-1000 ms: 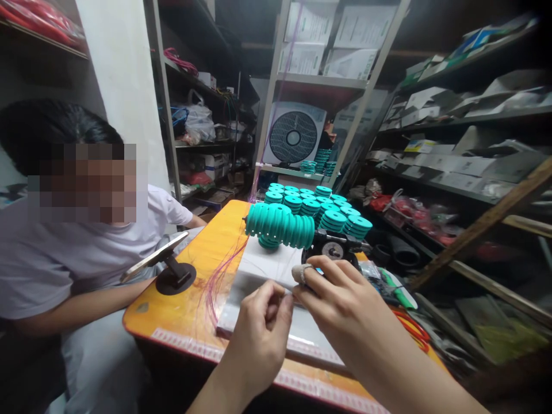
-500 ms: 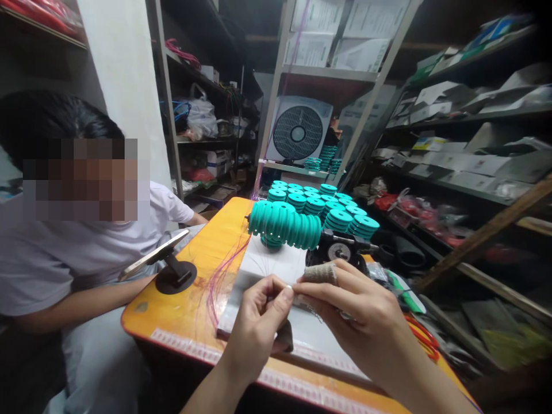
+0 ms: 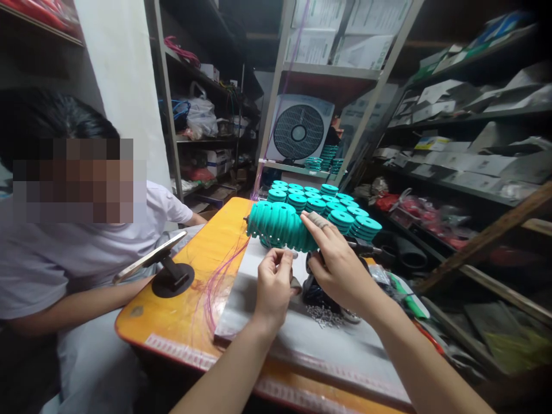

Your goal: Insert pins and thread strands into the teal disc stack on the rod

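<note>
A row of ribbed teal spools point(image 3: 276, 225) sits side by side on a horizontal spindle, with small pale beads along its lower edge. My right hand point(image 3: 345, 267) lies over the right end of this row, fingers on top and thumb lower down, gripping it. Just below the row, my left hand point(image 3: 272, 284) is closed in a pinch; what lies between its fingertips is too small to make out. A dark finger cover shows beside that hand. Behind my right hand, a black device point(image 3: 318, 290) is partly hidden. Small metal pieces point(image 3: 324, 316) lie scattered on the grey board point(image 3: 241, 305).
Several stacks of teal spools point(image 3: 314, 205) stand behind the row. Thin purple wires point(image 3: 211, 299) trail over the orange table point(image 3: 185, 319). A phone on a stand point(image 3: 172, 280) is at the left, near a seated person point(image 3: 81, 259). A box fan point(image 3: 298, 132) stands on the back shelf.
My right hand has moved up and away from my left hand onto the right end of the spool row. My left hand has risen closer to the row's underside. Scattered metal pieces now show.
</note>
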Tool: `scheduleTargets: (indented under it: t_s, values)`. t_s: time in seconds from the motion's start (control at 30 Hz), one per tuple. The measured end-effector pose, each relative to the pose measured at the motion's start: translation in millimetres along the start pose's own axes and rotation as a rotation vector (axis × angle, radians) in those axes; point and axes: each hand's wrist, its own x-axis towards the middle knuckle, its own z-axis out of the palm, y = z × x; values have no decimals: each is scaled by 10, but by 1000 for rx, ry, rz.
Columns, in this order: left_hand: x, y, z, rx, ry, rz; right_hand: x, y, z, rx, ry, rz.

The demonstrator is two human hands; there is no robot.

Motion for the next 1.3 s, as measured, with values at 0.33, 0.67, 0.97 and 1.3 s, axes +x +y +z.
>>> scheduleTargets:
  t_s: [0.33,0.67,0.97,1.3]
  values:
    - [151,-111,37,-30,79,-49,31,-8,19,-40,-8,1]
    - [195,-148,45,-106,77,-63,253,78,65,-192,-72,-76]
    - [121,-166,-83,-54,48,-9,355,4,36,-338,-142,-105]
    - [-479,187,-366,320,42,169,-84,-387,-145,209,91,-71]
